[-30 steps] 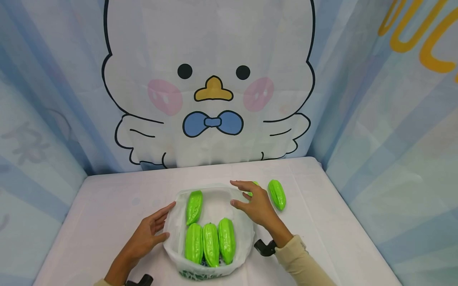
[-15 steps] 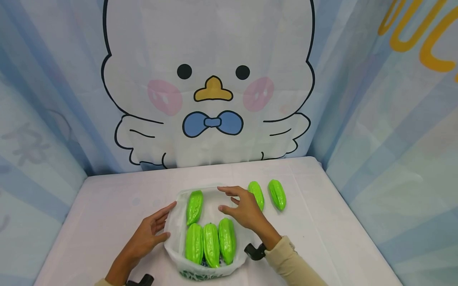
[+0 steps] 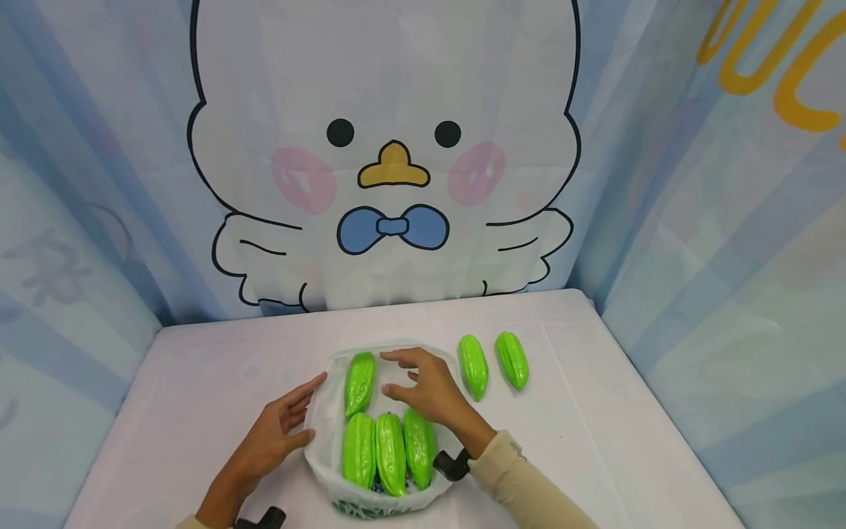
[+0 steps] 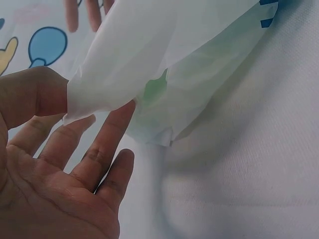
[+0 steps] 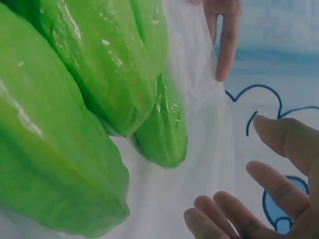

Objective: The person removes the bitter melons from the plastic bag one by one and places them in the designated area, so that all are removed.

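Note:
A white plastic bag [image 3: 322,408] lies spread on the table with several glossy green, ridged bitter melons [image 3: 359,450] inside. One bitter melon [image 3: 360,383] sits farther back in the bag than the row of three. My left hand [image 3: 267,441] is at the bag's left side, fingers spread and touching its outer wall; in the left wrist view the bag [image 4: 124,55] covers the thumb's tip. Over the bag's right half hovers my right hand [image 3: 429,389], thumb and fingers apart with nothing between them, as the right wrist view also shows.
Two more bitter melons [image 3: 473,366] [image 3: 512,360] lie on the white-covered table [image 3: 595,411] to the right of the bag. Behind the table hangs a printed cloth [image 3: 396,272], with cloth walls on both sides. A black camera mount [image 3: 452,465] sits at my right wrist.
My right hand has moved left, from the bag's right rim to above its inside, uncovering the nearer of the two melons on the table. The left hand stays nearly still.

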A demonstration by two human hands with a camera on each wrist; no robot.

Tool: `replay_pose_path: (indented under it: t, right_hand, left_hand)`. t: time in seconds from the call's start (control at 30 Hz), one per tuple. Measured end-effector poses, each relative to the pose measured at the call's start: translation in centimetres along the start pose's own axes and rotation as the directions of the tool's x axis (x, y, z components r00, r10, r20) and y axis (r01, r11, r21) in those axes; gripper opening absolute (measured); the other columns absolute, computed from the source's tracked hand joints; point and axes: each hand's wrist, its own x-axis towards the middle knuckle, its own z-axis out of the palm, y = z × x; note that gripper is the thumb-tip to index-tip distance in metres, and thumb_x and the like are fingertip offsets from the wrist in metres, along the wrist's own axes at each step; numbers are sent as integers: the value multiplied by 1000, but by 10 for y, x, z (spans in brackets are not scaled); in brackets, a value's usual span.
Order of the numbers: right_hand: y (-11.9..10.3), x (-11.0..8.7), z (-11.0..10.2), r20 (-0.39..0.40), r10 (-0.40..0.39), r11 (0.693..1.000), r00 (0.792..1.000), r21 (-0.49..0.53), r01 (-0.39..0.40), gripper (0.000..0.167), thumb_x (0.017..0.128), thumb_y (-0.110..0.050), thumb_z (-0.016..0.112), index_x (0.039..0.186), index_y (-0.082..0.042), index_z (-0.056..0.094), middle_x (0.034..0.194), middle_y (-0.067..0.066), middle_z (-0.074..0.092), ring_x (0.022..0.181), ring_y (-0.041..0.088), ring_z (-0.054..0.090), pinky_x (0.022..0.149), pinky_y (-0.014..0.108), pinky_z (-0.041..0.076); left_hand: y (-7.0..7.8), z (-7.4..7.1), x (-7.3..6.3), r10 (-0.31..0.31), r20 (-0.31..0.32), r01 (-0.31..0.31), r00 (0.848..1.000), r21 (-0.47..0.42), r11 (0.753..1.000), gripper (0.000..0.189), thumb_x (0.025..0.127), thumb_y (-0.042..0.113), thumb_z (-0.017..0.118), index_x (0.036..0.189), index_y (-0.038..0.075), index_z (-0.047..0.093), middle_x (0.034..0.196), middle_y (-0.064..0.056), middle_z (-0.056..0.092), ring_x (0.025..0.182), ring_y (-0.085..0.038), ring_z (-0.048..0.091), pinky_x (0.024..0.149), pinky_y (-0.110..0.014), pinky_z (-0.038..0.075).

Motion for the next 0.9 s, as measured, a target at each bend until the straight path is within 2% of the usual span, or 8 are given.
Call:
replay_pose_path:
  t: [0.13, 0.2, 0.43, 0.6, 0.9]
  right_hand:
    - [0, 4, 6, 23, 1, 1000, 1000, -12, -1, 51, 94, -16, 82, 143, -17, 69, 148, 9, 62, 137, 35, 61, 113, 48, 55]
    - [-1, 6, 8, 36, 7, 1000, 999, -17, -6, 51, 94, -15, 81, 144, -15, 68, 148, 10, 62, 137, 35, 60, 113, 48, 55]
    - [-5, 16, 15, 86, 25, 997, 996, -73, -19, 52, 95, -18, 81, 145, -15, 67, 146, 11, 62, 135, 36, 62, 111, 48, 57]
    - [-5, 25, 19, 117, 30, 991, 993, -136, -14, 54, 93, -21, 83, 145, -17, 67, 146, 11, 62, 132, 36, 65, 105, 50, 60]
    - [-4, 37, 27, 150, 63, 975, 987, -219, -29, 56, 92, -24, 85, 145, -22, 68, 146, 7, 64, 127, 32, 67, 97, 44, 62]
  left_hand:
    - [-2, 1, 1, 47, 4, -47, 999, 9, 999, 82, 99, 12, 74, 169, 14, 32, 171, -19, 36, 151, -45, 46, 119, -44, 49]
    - [-2, 1, 1, 56, 1, -56, 998, 10, 998, 81, 99, 12, 73, 168, 13, 32, 171, -19, 36, 151, -45, 46, 119, -46, 48]
    - [-1, 1, 2, 45, 3, -45, 999, -1, 999, 84, 97, 13, 76, 168, 14, 32, 172, -18, 34, 152, -44, 45, 121, -46, 45]
    - [-1, 2, 2, 58, 1, -58, 998, -2, 998, 82, 98, 12, 75, 168, 13, 32, 171, -18, 35, 151, -44, 46, 119, -42, 48]
    - [-2, 3, 1, 73, 5, -73, 997, -1, 997, 80, 99, 12, 73, 168, 13, 32, 171, -19, 36, 150, -46, 47, 116, -36, 52]
